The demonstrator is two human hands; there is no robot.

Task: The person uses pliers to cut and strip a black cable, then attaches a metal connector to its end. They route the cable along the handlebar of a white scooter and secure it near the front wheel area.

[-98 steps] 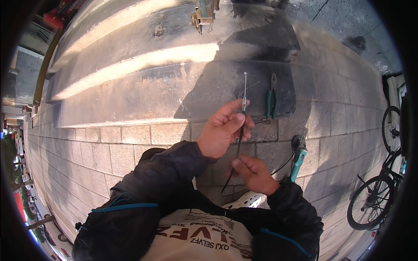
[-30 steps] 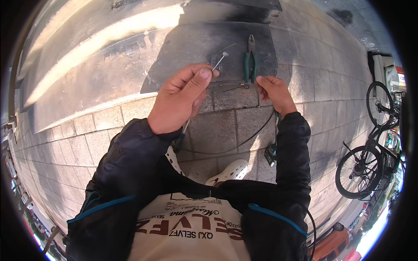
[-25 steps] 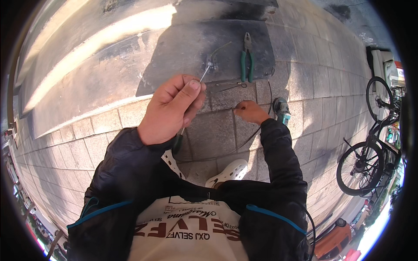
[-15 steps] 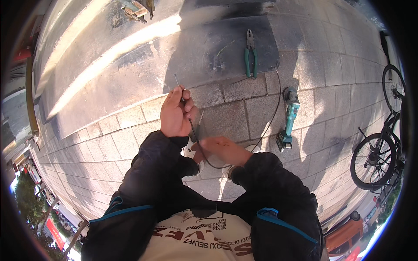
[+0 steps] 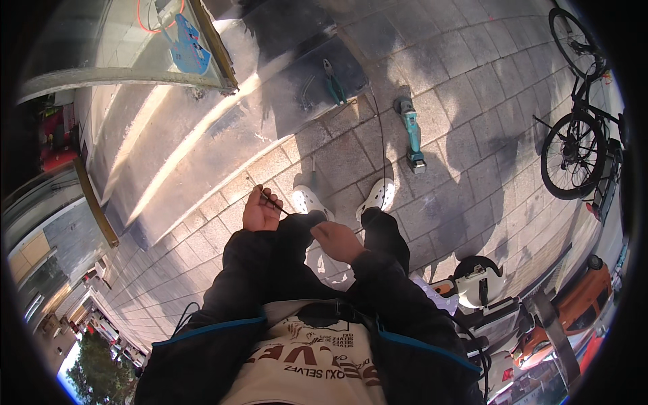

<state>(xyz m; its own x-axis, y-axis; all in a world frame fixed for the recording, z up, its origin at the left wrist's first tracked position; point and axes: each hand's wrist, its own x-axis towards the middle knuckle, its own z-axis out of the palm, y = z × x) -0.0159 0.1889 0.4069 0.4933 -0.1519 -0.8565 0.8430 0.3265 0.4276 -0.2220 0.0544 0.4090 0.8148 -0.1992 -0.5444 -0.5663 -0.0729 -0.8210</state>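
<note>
My left hand is closed in a pinch on a black cable, whose thin pale tip sticks out past the fingers. From there the cable slants down toward my right hand and fades against the dark trousers. My right hand is curled shut around its line, its fingertips partly hidden. Further off, a thin dark line of cable runs over the paving toward the right shoe. Pliers with green handles lie on the dark step edge. To their right an angle grinder with a teal body rests on the paving.
My white clogs stand on the paving slabs. A thin metal rod lies beyond the left one. Stone steps rise at the left beside a glass door. A bicycle and a parked scooter stand at the right.
The view has swung and widened, bringing the glass door and scooter in. Both hands have come lower and nearer my body, the left one still pinching the cable.
</note>
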